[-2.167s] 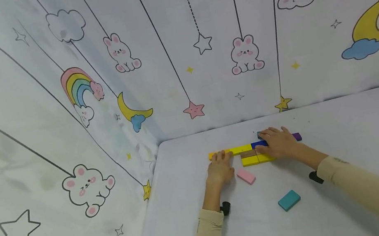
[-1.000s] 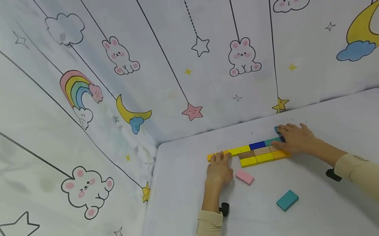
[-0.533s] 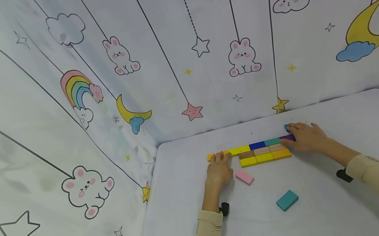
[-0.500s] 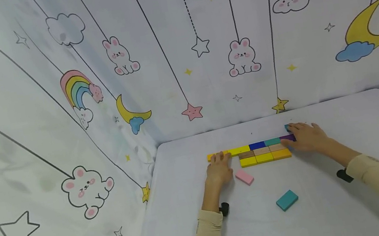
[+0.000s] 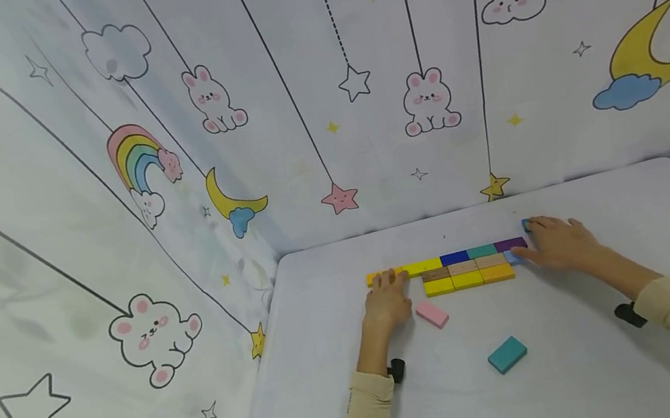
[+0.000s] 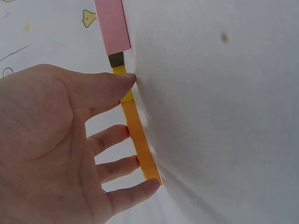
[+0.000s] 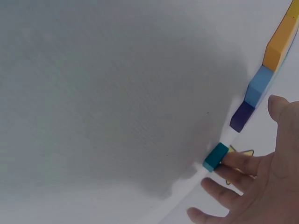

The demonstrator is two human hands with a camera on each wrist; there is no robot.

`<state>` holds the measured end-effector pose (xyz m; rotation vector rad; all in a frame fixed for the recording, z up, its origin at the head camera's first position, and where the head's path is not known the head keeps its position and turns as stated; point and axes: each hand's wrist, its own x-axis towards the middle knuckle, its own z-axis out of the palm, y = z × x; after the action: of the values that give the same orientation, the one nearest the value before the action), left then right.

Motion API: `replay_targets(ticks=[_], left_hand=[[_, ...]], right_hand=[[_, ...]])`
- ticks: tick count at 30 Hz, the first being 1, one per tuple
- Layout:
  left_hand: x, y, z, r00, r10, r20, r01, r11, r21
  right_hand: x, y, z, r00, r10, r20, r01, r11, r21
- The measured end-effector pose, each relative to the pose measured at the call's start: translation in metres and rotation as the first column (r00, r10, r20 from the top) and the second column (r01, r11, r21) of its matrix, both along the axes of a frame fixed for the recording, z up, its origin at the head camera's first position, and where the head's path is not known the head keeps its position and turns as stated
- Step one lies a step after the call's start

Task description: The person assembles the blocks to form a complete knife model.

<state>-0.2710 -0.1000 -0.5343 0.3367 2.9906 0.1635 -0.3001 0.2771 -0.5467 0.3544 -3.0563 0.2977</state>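
Observation:
Flat coloured blocks lie in two rows plus a longer back row on the table. My left hand (image 5: 387,301) touches the orange block (image 6: 141,140) at the back row's left end with its fingertips, while its thumb lies near a yellow block (image 5: 423,267). At the other end, my right hand (image 5: 553,242) has relaxed, spread fingers. Its fingertips touch a small teal block (image 7: 216,157) behind the row, apart from the purple block (image 5: 509,245). The right thumb is beside the light blue block (image 7: 259,87); contact is unclear in the head view.
A pink block (image 5: 432,313) and a larger teal block (image 5: 508,354) lie loose on the white table (image 5: 460,402), nearer the person. Behind the table rises a white cloth wall (image 5: 284,62) printed with rabbits, stars and rainbows.
My right hand has moved right along the rows, and the small teal block behind them moved right with it. Tan, teal, purple and light blue blocks came into sight. The left hand stayed.

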Motion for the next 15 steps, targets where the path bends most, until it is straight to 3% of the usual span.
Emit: replay_targets(ticks=[15], left_hand=[[0.001, 0.000, 0.003, 1.000, -0.022, -0.010, 0.021, 0.999, -0.026]], right_hand=[[0.027, 0.008, -0.004, 0.998, 0.042, -0.053, -0.041, 0.999, 0.013]])
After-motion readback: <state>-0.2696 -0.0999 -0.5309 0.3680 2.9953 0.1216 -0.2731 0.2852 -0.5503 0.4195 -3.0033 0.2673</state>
